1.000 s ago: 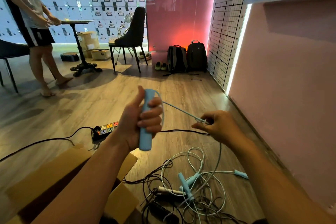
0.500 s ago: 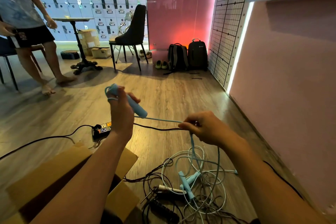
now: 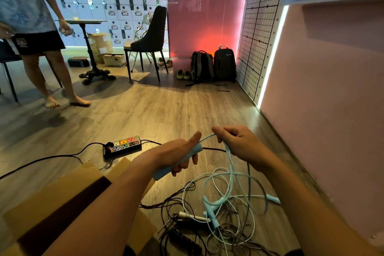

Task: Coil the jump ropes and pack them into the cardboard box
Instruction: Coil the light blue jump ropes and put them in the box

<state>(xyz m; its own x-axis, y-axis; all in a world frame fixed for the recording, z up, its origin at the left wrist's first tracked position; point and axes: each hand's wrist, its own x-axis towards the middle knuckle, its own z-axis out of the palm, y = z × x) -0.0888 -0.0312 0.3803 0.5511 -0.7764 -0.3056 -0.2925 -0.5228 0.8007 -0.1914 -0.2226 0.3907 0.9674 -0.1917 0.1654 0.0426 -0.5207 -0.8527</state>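
Lowered since half a second ago, the left hand [image 3: 176, 151] is now held close to the right hand [image 3: 241, 141].
Head view: a blue handle [image 3: 196, 150] is gripped in the left hand, and its light-blue cord [image 3: 230, 164] is pinched in the right hand, from which it hangs to the tangled jump ropes [image 3: 211, 213] on the floor. The open cardboard box [image 3: 52, 195] is seen lower left, near a power strip [image 3: 123, 146].

Cardboard box [image 3: 52, 197] partly beyond bottom edge.
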